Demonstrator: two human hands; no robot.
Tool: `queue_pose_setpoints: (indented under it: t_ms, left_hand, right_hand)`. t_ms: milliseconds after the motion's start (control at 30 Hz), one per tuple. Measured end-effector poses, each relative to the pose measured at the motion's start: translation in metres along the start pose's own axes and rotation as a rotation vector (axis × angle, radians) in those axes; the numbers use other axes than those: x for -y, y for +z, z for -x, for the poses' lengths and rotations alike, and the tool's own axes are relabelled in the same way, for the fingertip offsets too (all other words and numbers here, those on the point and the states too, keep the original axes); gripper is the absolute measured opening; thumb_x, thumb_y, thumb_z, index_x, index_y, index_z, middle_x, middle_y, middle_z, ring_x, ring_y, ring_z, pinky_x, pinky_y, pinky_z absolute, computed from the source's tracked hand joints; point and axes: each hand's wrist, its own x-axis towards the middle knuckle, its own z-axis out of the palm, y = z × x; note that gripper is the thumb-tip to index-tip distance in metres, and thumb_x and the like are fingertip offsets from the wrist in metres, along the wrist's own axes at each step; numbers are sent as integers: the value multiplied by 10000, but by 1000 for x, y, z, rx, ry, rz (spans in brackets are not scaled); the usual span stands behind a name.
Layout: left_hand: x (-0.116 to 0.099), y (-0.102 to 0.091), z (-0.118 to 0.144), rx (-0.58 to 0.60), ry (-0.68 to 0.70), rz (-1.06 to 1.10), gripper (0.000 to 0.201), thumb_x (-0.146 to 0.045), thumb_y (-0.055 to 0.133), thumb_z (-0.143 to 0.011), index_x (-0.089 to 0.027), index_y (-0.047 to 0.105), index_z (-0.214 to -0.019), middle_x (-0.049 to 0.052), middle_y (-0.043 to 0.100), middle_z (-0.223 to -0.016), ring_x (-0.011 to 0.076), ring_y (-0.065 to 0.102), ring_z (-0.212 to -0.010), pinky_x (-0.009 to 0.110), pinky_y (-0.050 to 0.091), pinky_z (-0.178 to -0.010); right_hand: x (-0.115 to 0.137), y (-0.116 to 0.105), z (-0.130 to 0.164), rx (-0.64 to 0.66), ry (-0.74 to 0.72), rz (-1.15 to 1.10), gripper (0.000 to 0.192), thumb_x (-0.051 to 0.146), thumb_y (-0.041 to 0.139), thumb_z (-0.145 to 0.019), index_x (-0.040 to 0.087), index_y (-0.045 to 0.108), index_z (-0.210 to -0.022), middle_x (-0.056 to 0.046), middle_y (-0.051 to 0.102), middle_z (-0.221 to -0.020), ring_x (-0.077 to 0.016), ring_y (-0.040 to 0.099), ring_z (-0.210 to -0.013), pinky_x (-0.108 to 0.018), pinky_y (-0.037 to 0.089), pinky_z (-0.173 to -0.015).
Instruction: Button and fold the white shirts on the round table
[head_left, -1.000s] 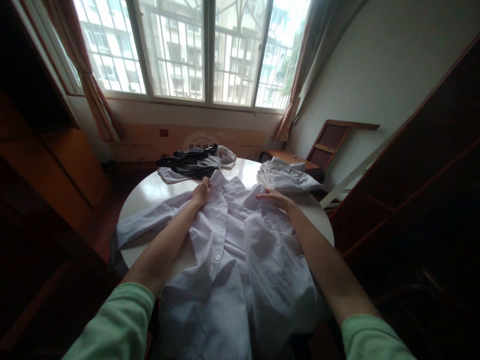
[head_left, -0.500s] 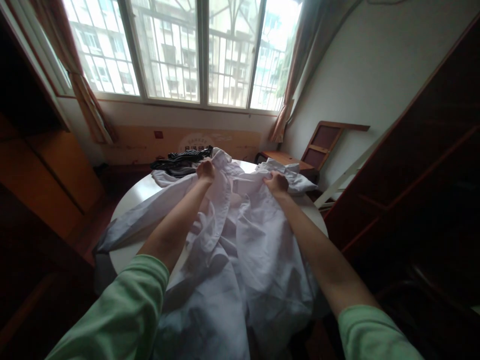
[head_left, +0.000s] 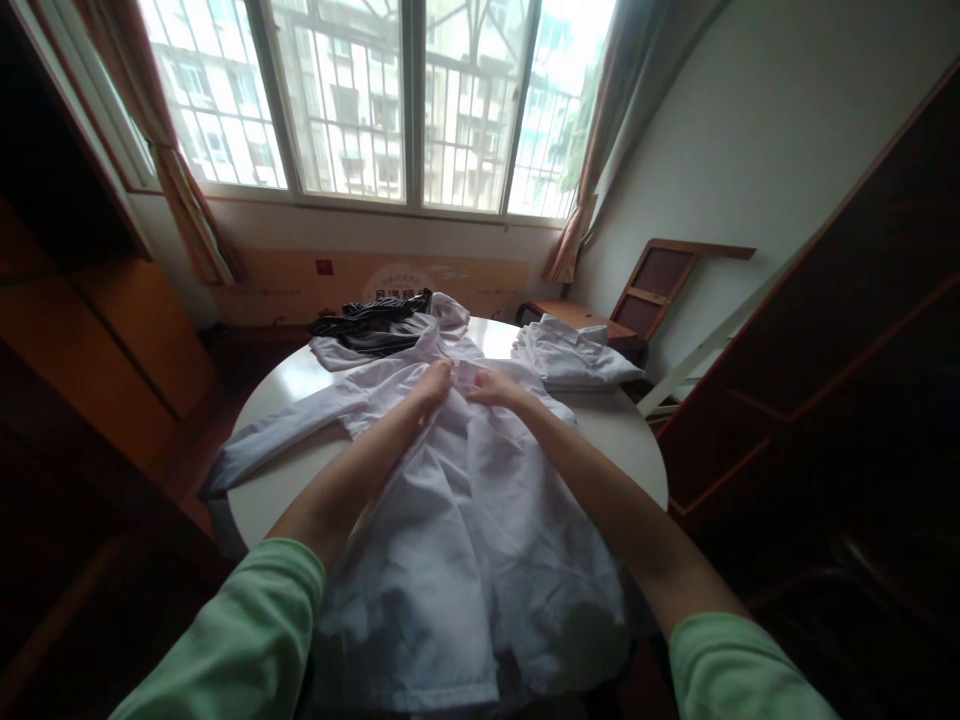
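While both hands' fingers pinch one white shirt (head_left: 457,520): left hand (head_left: 435,383), right hand (head_left: 489,386), two other garment piles.

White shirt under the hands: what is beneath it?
The white shirt lies on the round white table, bare at the edges. The tabletop beneath it is covered.

Both hands on crumpled white button-up shirt (head_left: 457,520), spread over round white table (head_left: 300,385): left hand (head_left: 437,382) & right hand (head_left: 491,387) side by side nr collar, fingers pinching fabric. Folded white garment (head_left: 574,360) far right, dark striped cloth (head_left: 371,318) at back.
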Motion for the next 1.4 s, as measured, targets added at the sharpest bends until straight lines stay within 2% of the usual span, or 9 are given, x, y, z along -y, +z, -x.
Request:
queue_pose_setpoints:
  t_ms: [133, 267, 333, 467, 633, 767, 933, 1167, 1400]
  left_hand:
    - [11, -3, 14, 16, 31, -139, 224, -78, 478, -787, -106, 654, -921, 140, 665, -985, 217, 588, -961, 317, 416, -901]
    - [12, -7, 24, 25, 81, -199, 230, -114, 455, -823, -109, 673, -898, 140, 657, -1002, 215, 577, -978, 322, 398, -929]
    - [10, -8, 25, 32, 105, -212, 234, -120, 457, -827, -116, 682, -891, 135, 659, -994, 210, 582, -960, 315, 402, -920]
    - [9, -8, 28, 26, 153, -219, 230, -128, 470, -829, -135, 692, -891, 117, 669, -966, 204, 592, -917, 316, 418, -893]
    - [13, -7, 32, -101, 116, -193, 202, -135, 526, -793, -147, 692, -907, 96, 652, -947, 197, 579, -926, 316, 437, -875]
    - [14, -8, 35, -45, 139, -196, 197, -127, 521, -793, -144, 710, -845, 92, 645, -861, 192, 578, -867, 315, 444, -851]
    - [9, -7, 36, 13, 145, -219, 200, -111, 516, -803, -133, 713, -831, 101, 634, -857, 191, 575, -842, 311, 444, -830]
    - [6, -5, 38, -22, 116, -204, 137, -119, 542, -804, -131, 677, -826, 96, 613, -870, 200, 562, -883, 317, 429, -855]
    - [6, -8, 38, -40, 100, -129, 99, -98, 549, -765, -133, 642, -763, 78, 620, -815, 192, 566, -850, 310, 442, -814]
  right_hand:
    - [3, 1, 6, -59, -70, -20, 219, 144, 568, -728, 119, 683, -912, -70, 682, -862, -157, 584, -758, -203, 367, -600]
    - [1, -12, 6, 415, -133, -204, 200, 281, 596, -761, 110, 700, -766, -2, 615, -606, -91, 502, -539, -187, 345, -503]
    - [2, -16, 0, 541, -122, -286, 323, 402, 588, -784, 101, 699, -752, -6, 607, -590, -81, 480, -504, -183, 336, -471]
    - [11, -5, -15, 267, -31, -257, 439, 420, 415, -899, 86, 689, -827, -79, 677, -732, -109, 572, -577, -190, 399, -532]
    - [30, 31, -26, -52, 114, -38, 355, 382, 494, -847, 100, 656, -991, -157, 680, -1008, -226, 636, -927, -243, 444, -734]
    - [37, 49, -23, -201, 237, -44, 428, 385, 500, -828, 74, 587, -1107, -190, 660, -1049, -255, 631, -966, -278, 456, -757]
    - [35, 50, -19, -230, 246, -62, 333, 339, 513, -830, 87, 635, -1010, -200, 670, -1003, -244, 637, -950, -274, 447, -759]
    - [23, 47, -21, -232, 282, -219, 237, 340, 538, -799, 158, 661, -889, -96, 703, -917, -185, 645, -882, -217, 426, -684]
    - [17, 46, -21, -143, 234, -293, 240, 353, 556, -766, 151, 664, -837, -59, 703, -771, -163, 646, -751, -203, 391, -574]
